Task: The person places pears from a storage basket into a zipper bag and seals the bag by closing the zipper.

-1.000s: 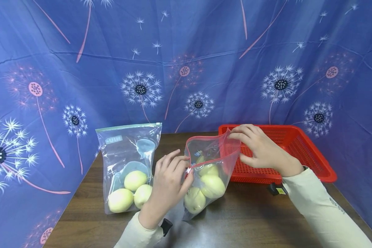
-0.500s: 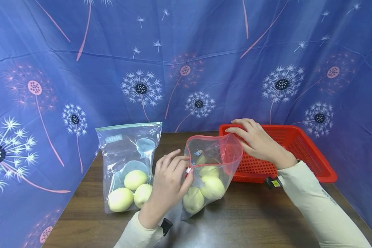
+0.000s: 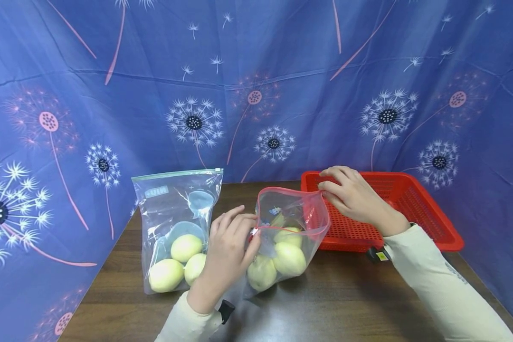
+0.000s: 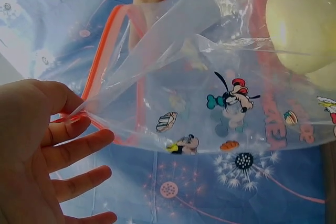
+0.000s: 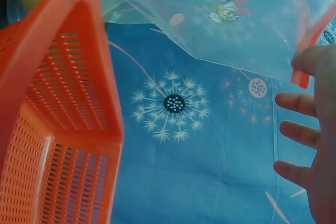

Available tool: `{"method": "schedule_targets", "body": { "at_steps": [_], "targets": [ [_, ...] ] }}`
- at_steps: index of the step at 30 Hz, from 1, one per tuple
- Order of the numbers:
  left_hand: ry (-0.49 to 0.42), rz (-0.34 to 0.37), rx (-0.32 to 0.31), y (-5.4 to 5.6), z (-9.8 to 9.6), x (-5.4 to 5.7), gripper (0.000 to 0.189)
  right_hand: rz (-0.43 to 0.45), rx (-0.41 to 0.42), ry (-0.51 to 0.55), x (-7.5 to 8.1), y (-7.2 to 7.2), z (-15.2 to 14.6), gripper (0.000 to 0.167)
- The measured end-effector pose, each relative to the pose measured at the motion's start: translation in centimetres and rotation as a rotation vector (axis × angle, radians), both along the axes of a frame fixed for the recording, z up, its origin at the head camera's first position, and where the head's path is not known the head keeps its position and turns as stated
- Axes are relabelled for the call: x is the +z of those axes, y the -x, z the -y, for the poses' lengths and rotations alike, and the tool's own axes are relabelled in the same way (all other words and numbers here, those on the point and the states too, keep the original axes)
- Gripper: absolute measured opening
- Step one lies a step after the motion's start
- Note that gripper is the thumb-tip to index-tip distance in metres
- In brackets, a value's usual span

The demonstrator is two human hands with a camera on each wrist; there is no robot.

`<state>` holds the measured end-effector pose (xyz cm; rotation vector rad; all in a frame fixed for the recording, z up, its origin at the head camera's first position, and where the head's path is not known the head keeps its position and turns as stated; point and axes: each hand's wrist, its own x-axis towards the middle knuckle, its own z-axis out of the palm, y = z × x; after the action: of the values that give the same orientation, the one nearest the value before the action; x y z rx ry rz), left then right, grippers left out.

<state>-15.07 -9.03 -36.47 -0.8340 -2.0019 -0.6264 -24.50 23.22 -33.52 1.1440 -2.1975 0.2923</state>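
A clear zip bag [image 3: 267,247] with a red-edged mouth holds several pale yellow-green round fruits [image 3: 289,259] at its bottom. The mouth gapes. My left hand [image 3: 228,251] pinches the bag's left corner beside the white slider [image 3: 254,232], between thumb and index finger, the other fingers spread, as the left wrist view shows. At the opposite corner, my right hand [image 3: 355,199] pinches the end of the red zip strip [image 5: 301,77]; its other fingers are extended. Cartoon prints [image 4: 236,98] show on the bag's side.
A second clear zip bag [image 3: 171,209] with a green top strip stands on the left, pale fruits [image 3: 166,275] inside. Behind my right hand lies a red perforated basket [image 3: 432,213]. All stand on a dark wooden table [image 3: 325,304] before a blue dandelion-print cloth [image 3: 256,47].
My right hand opened off the bag's right corner half a second ago, the mouth spreading wider, and now pinches that corner again. My left hand and the bag have shifted slightly left.
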Motion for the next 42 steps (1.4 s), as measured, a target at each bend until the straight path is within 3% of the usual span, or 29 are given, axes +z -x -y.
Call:
{"method": "schedule_targets", "body": {
  "at_steps": [7, 13, 20, 28, 42],
  "targets": [
    [-0.006, -0.001, 0.022, 0.7, 1.1, 0.2, 0.01, -0.068, 0.008, -0.012, -0.1, -0.9, -0.2, 0.012],
    [0.015, -0.011, 0.058, 1.4, 2.3, 0.3, 0.008, -0.139, 0.013, -0.032, -0.1, -2.3, 0.1, 0.041],
    [0.053, 0.032, 0.107, 2.7, 3.9, 0.6, 0.011, -0.203, 0.042, -0.02, 0.1, -3.6, 0.5, 0.035],
    [0.08, 0.081, 0.126, 3.4, 5.8, 0.4, 0.016, -0.229, 0.042, -0.021, -0.1, -4.1, 0.2, 0.032],
    [0.095, 0.038, 0.084, 4.3, 7.1, -0.2, 0.017, -0.166, 0.0, -0.016, -0.4, -4.2, -0.6, 0.036]
  ]
}}
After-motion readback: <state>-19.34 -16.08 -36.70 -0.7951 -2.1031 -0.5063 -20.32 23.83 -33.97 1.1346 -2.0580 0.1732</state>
